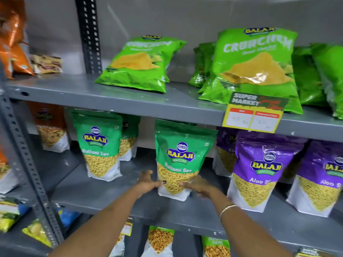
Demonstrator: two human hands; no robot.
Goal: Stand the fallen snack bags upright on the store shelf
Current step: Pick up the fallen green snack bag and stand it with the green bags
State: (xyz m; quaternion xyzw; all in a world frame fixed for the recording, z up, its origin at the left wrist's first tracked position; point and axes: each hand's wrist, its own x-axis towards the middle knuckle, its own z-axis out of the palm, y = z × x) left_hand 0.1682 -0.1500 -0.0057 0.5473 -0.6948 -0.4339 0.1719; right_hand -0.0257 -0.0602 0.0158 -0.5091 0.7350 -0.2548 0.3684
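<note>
Both hands press the lower sides of the upright green Ratlami Sev bag (181,160) on the middle shelf (115,197): left hand (148,182) at nine o'clock, right hand (199,186) at three. Crunchem bags (254,69) stand at twelve, farther up.

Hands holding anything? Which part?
Yes: both the left hand and the right hand grip the green Ratlami Sev bag by its lower side edges, upright on the middle shelf.

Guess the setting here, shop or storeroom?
Most likely a shop aisle. Grey metal shelving carries rows of packaged snacks facing out, such as the green Ratlami Sev bag and purple Aloo Sev bags, and a yellow "Super Market" price tag is clipped to the shelf edge.
</note>
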